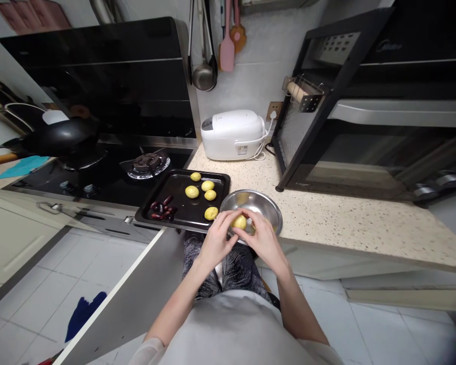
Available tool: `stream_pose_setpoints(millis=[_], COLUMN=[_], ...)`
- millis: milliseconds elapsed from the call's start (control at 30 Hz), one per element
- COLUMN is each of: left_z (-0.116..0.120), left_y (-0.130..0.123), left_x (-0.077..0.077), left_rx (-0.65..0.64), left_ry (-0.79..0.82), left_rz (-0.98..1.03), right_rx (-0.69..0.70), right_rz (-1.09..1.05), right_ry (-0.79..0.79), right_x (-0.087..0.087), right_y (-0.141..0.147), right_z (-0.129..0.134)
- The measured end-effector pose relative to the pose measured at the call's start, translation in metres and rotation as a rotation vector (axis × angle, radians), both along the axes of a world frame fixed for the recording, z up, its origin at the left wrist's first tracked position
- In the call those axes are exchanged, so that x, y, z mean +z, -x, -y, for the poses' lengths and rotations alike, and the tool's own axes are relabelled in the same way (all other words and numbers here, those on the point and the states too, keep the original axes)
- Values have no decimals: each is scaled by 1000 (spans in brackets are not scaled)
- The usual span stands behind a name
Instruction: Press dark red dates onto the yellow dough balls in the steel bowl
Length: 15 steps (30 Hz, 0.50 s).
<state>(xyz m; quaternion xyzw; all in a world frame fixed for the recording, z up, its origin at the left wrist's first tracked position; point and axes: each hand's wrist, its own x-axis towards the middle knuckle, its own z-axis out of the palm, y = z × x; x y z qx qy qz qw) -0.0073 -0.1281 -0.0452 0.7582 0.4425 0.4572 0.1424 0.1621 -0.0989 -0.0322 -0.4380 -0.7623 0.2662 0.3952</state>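
Note:
A yellow lemon (239,222) is held between both hands, above the near side of a steel bowl (275,215). My left hand (217,238) curls its fingers and thumb around the lemon's left side. From the right, my right hand (261,235) closes on the same lemon with its fingertips. Just left of the bowl lies a black baking tray (175,182). Several yellow lemons (192,191) rest on it, one of them (211,213) close to my left hand. A small heap of dark red oblong fruits (162,209) sits in the tray's near left corner.
Behind the tray stands a white rice cooker (233,134), its cord plugged into the wall. A gas hob (146,162) with a black wok (61,137) is on the left. To the right, a large oven (395,152) stands on the speckled counter (345,223). An open drawer (137,294) juts out.

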Motion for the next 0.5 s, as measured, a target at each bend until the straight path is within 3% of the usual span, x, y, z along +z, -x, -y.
stream_pose_setpoints(millis=[133,300,500], left_z=[2,-4,-18], left_y=[2,20,46], left_x=[2,6,-9], left_rx=[6,157,340], left_ry=[12,-21,-3], left_rz=[-21,-41,-59], right_rx=[-36,-96,-59], right_rz=[14,183,247], right_ry=[-49,-85,-20], right_x=[-5,-7,-15], right_y=[-7,-17,-18], right_z=[-4,-7,-8])
